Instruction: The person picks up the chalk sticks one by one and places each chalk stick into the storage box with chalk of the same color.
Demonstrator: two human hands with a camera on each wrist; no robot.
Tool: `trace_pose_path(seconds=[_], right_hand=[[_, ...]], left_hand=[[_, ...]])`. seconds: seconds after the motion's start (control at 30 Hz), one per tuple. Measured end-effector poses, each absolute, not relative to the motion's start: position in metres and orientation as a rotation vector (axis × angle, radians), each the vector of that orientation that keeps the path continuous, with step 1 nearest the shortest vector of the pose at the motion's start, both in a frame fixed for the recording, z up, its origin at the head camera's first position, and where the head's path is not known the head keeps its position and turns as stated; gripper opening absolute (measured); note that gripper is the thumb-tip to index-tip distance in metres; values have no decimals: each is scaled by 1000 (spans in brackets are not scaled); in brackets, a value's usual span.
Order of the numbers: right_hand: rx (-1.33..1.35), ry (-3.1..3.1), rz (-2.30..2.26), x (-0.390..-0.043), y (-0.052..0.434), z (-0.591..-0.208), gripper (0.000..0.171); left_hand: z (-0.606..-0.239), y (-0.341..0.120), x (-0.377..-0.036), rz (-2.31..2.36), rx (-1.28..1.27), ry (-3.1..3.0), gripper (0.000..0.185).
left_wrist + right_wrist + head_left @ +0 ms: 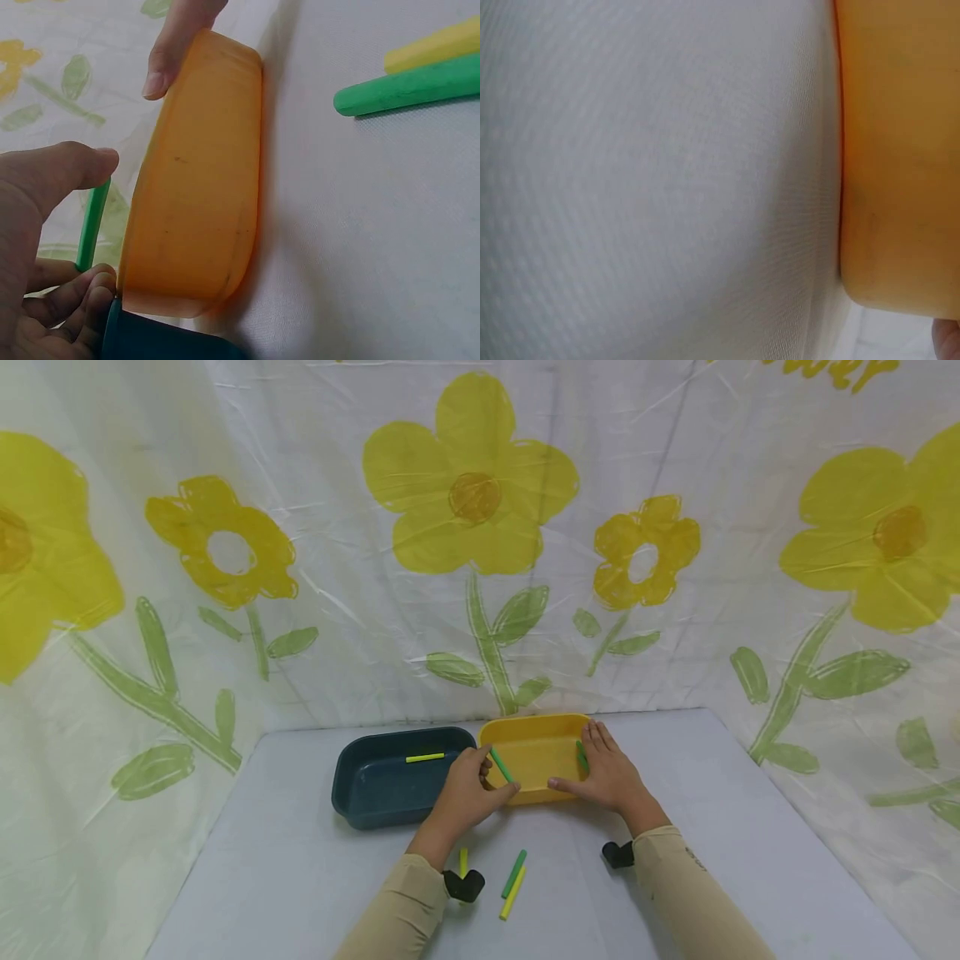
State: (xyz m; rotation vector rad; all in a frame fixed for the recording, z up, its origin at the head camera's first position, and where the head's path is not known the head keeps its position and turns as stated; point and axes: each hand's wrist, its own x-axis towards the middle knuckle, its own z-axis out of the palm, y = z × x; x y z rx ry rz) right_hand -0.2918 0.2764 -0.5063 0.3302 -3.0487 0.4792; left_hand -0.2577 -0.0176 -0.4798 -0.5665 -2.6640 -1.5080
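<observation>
My left hand (465,793) pinches a slim green stick (501,765) between thumb and fingers, over the left end of the yellow tub (534,795). The stick (93,223) stands nearly upright in the left wrist view, its lower end at the fingertips. At the tub's right end, my right hand (606,774) rests with straight fingers along the rim and its thumb stretched toward the front edge. Another green piece (582,755) lies inside the tub beside that hand, partly hidden by it. In the right wrist view the tub's wall (904,157) fills the right side.
Left of the yellow tub stands a dark blue tub (375,817) with a yellow stick (424,758) in it. On the white table lie a green stick (513,874), a yellow stick (513,893) and another yellow stick (463,860) partly behind the left wrist. A flowered curtain (337,635) hangs behind.
</observation>
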Motion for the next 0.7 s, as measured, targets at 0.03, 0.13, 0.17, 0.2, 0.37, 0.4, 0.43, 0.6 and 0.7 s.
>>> trace_pose_path(seconds=[0.03, 0.13, 0.17, 0.2, 0.37, 0.4, 0.43, 0.6, 0.7], right_hand=[[330, -3049, 479, -292, 277, -507, 131], [329, -3047, 482, -292, 277, -507, 132], [329, -3047, 482, -292, 277, -507, 132], [329, -3046, 481, -292, 277, -507, 131], [334, -3050, 476, -292, 277, -506, 131], [334, -3052, 477, -292, 277, -506, 131], [334, -3052, 481, -292, 277, -505, 131], [326, -3056, 496, -291, 276, -504, 131], [323, -3059, 503, -291, 275, -504, 131]], left_hand=[[-480, -18, -258, -1504, -568, -2665, 83], [-482, -17, -259, -1436, -592, -2681, 83], [-482, -17, -259, -1403, -603, -2686, 82], [-482, -17, -260, -1378, -609, -2693, 82], [-483, -18, -261, -1330, -615, -2723, 81], [-483, -18, -261, -1346, -614, -2723, 80], [-483, -18, -261, -1357, -620, -2719, 80], [-482, -21, -260, -1398, -663, -2702, 76], [-481, -22, -258, -1390, -680, -2711, 74]])
